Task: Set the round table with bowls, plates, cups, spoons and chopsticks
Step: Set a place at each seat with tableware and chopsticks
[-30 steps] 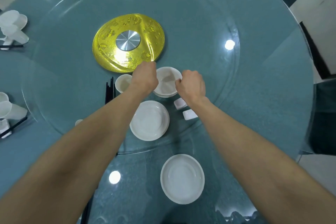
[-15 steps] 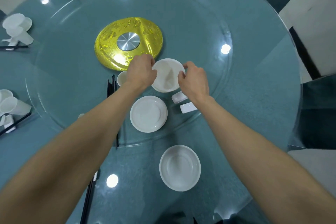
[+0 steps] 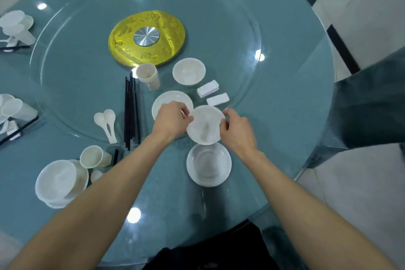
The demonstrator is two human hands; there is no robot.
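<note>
A white bowl (image 3: 206, 125) hangs between both hands, just above the far rim of a white plate (image 3: 208, 165) near the table's front edge. My left hand (image 3: 171, 119) pinches the bowl's left rim and my right hand (image 3: 237, 129) pinches its right rim. On the glass turntable (image 3: 219, 28) behind them sit a stack of plates (image 3: 169, 99), another bowl (image 3: 189, 71), stacked cups (image 3: 149, 75), black chopsticks (image 3: 130, 109), two white spoons (image 3: 107, 123) and two white rests (image 3: 212, 93).
A finished setting with bowl, plate and cup (image 3: 63, 177) lies at the front left. More settings ring the table's left and far edges (image 3: 15, 28). A gold disc (image 3: 146, 37) marks the centre. A chair (image 3: 370, 103) stands at the right.
Both hands lifted the top bowl off the stack on the turntable and carried it toward me, over the near plate. The view tilted so more of the table's left shows.
</note>
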